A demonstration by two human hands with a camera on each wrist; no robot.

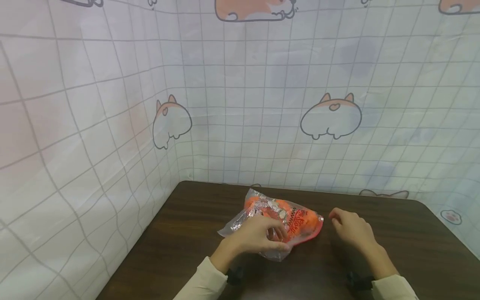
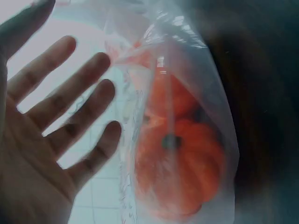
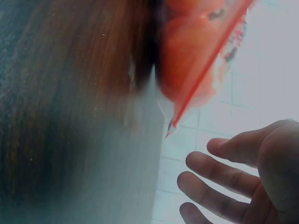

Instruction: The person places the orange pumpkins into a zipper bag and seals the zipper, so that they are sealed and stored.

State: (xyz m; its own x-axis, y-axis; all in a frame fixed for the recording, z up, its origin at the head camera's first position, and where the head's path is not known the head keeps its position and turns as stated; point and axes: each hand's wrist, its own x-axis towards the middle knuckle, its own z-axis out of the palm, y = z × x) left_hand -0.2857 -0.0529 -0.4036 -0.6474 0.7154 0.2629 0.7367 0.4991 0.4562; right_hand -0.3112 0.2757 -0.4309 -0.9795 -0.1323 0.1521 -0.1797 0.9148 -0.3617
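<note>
A clear plastic zip bag (image 1: 300,216) with red print and a red zip edge lies on the table, with orange pumpkin-like things inside. Through its side, one ribbed orange pumpkin (image 2: 180,163) with a dark stem shows in the left wrist view. My left hand (image 1: 255,237) is over the near left part of the bag, fingers spread and loosely bent; contact with the plastic cannot be told. Apart from the bag's right end, my right hand (image 1: 352,229) hovers with relaxed fingers and holds nothing. The red zip edge (image 3: 205,70) shows beyond its fingertips in the right wrist view.
The dark brown wooden table (image 1: 180,233) meets a white grid-patterned cloth (image 1: 255,125) with cartoon dogs at the back and left. Dark bands, one of them the left wrist band (image 1: 235,276), sit under both wrists.
</note>
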